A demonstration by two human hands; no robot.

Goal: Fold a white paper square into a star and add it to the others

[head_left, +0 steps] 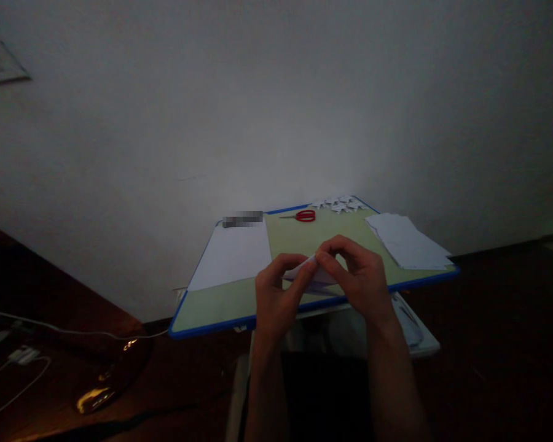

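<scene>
Between my two hands, over the front part of the table, is a small folded piece of white paper point(321, 276). My left hand point(280, 288) pinches it from the left with thumb and fingers. From the right, my right hand point(354, 276) grips its top edge, the fingertips of both hands nearly meeting there. Part of the paper is hidden behind the fingers. Beyond the hands lie red-handled scissors point(305, 215), blades to the left. Several folded white paper shapes point(340, 204) sit at the far right corner of the table.
The table point(216, 309) has a pale green top with a blue rim and stands against the wall. A white sheet point(230, 255) covers its left side, and a stack of white paper point(410, 242) lies on the right. A white cable point(92, 333) runs at the lower left.
</scene>
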